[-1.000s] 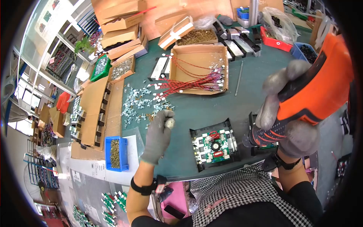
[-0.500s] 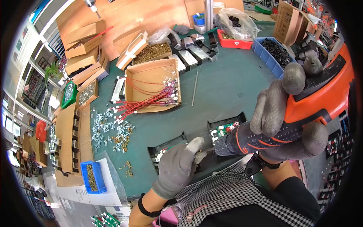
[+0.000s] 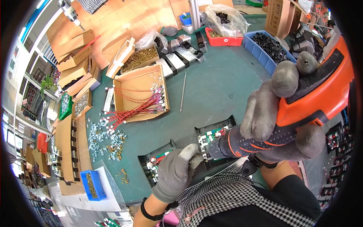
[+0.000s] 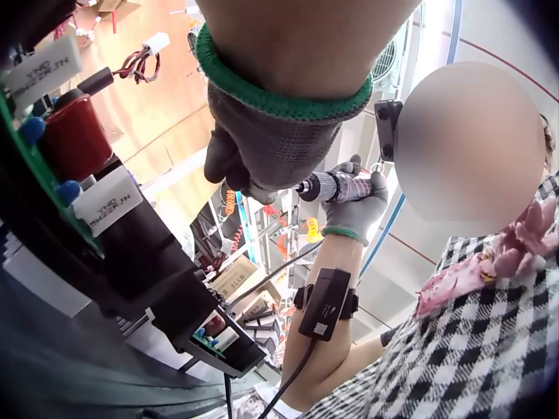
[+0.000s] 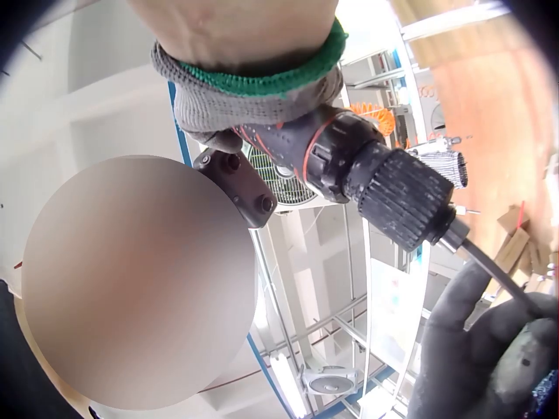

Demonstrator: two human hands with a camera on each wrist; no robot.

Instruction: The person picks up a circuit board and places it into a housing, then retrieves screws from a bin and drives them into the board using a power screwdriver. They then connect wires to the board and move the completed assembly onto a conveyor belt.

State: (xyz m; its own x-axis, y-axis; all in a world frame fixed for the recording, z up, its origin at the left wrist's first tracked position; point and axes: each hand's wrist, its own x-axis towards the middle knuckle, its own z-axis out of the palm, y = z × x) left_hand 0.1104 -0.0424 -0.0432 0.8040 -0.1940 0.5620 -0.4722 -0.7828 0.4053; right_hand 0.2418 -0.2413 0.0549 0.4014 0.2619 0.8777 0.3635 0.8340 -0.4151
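Right hand (image 3: 264,113): grey-gloved; fingers wrapped around an orange-and-black power screwdriver (image 3: 315,102), its chuck (image 3: 219,147) directed toward the opposite hand.

Left hand (image 3: 174,172): grey-gloved; fingers bent, thumb and forefinger at the tip of the steel bit (image 5: 500,272). Whether they pinch the bit or a small part cannot be told.

Black housings, two, on the green workbench (image 3: 211,92), near the person. Left housing (image 3: 143,163): tilted in view, circuit board (image 3: 153,160) inside, partly covered by the left hand. Right housing (image 3: 216,124): just beside it, circuit board inside, partly hidden by the chuck.

Loose stock, left of the housings: heap of pale metal parts (image 3: 97,138); few brass-coloured screws (image 3: 124,176); small blue bin (image 3: 100,183) of brass-coloured hardware.

Beyond: cardboard tray (image 3: 138,77) with red-and-black wires (image 3: 136,107); thin metal rod (image 3: 183,92); red bin (image 3: 228,41); large blue bin (image 3: 257,55) of black rings.
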